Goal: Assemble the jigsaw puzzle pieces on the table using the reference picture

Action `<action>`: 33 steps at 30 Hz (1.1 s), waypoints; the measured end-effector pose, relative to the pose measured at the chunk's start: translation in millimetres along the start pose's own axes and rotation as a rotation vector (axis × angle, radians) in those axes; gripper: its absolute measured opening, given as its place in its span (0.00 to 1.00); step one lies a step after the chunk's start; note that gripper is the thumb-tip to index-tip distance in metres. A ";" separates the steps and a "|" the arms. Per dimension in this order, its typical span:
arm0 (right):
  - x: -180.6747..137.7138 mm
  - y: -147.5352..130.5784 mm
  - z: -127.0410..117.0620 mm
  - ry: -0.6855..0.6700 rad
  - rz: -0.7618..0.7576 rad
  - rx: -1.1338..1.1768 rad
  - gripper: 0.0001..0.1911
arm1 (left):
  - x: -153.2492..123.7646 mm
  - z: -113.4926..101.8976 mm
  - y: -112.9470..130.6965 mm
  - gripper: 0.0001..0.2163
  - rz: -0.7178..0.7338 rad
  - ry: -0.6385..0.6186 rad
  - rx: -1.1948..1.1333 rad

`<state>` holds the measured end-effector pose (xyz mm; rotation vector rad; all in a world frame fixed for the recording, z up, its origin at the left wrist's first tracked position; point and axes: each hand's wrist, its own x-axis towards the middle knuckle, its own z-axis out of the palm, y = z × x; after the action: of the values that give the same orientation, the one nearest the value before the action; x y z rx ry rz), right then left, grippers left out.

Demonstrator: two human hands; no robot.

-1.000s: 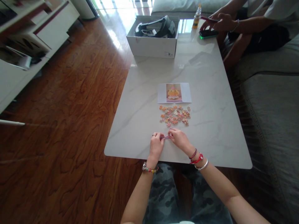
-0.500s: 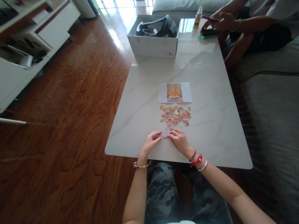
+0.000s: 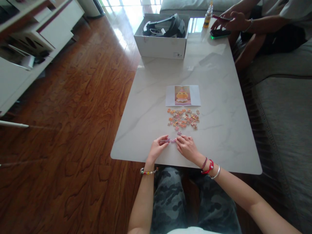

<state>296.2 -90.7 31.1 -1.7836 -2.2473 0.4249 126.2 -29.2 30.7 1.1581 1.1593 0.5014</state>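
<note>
Near the front edge of the marble-patterned table (image 3: 146, 107), my left hand (image 3: 157, 148) pinches a purple jigsaw piece (image 3: 167, 140) between thumb and fingers. Close on its right, my right hand (image 3: 187, 147) has its fingertips closed on another purple piece (image 3: 173, 140), which lies toward the left hand. Whether the two pieces touch is too small to tell. A loose purple piece (image 3: 179, 133) rests just beyond the right fingers. Past it spreads a pile of orange and pink jigsaw pieces (image 3: 183, 118). Behind the pile lies a paper sheet (image 3: 195, 94) with a printed picture of a yellow figure.
At the far end stands a white box (image 3: 161, 47) with a black headset (image 3: 170, 27) in it. A bottle (image 3: 208, 16) and a dark phone (image 3: 220, 33) sit near another person's hands (image 3: 236, 22). A grey sofa (image 3: 282, 113) runs along the right.
My left fingers have parted a little, showing more of the purple piece. My right fingers have shifted slightly, uncovering the loose purple piece. The whole view has tilted a bit.
</note>
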 end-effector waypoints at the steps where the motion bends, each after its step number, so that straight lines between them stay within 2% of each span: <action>1: 0.7 1.3 -1.1 0.000 0.012 0.021 0.15 | -0.7 1.2 0.4 0.15 0.015 0.019 0.037; 5: 3.0 8.1 -2.8 0.005 0.078 0.143 0.14 | -5.5 12.7 0.7 0.06 0.174 0.143 0.338; 8: 1.8 9.8 -1.3 0.041 0.094 0.179 0.15 | -8.8 25.3 1.1 0.07 0.326 0.207 0.583; 10: -0.8 8.4 0.2 0.074 0.091 0.159 0.18 | -9.2 31.7 1.2 0.08 0.372 0.241 0.649; 14: -5.8 4.4 2.6 0.085 0.039 0.053 0.19 | -6.6 34.1 0.9 0.08 0.365 0.290 0.614; 18: -6.7 4.9 3.8 0.051 -0.015 -0.011 0.17 | -4.5 28.8 0.3 0.05 0.274 0.295 0.469; 22: -5.4 13.4 1.8 0.054 0.004 0.142 0.18 | -4.7 25.8 2.4 0.04 0.235 0.308 0.463; 25: -6.3 21.1 -3.9 0.171 0.091 0.364 0.21 | -7.0 27.6 7.9 0.06 0.272 0.330 0.491; 27: -8.8 22.9 -9.7 0.270 0.162 0.496 0.23 | -10.7 31.4 12.9 0.06 0.274 0.309 0.418; 29: -12.4 21.0 -16.4 0.304 0.194 0.590 0.21 | -15.7 37.5 17.5 0.03 0.251 0.237 0.315; 33: -17.8 11.5 -26.9 0.162 0.144 0.753 0.17 | -23.3 50.4 22.0 0.04 0.224 0.007 0.269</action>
<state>320.3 -103.6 51.7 -1.4916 -1.5413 0.9595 167.6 -62.0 58.5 1.5310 1.1326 0.5307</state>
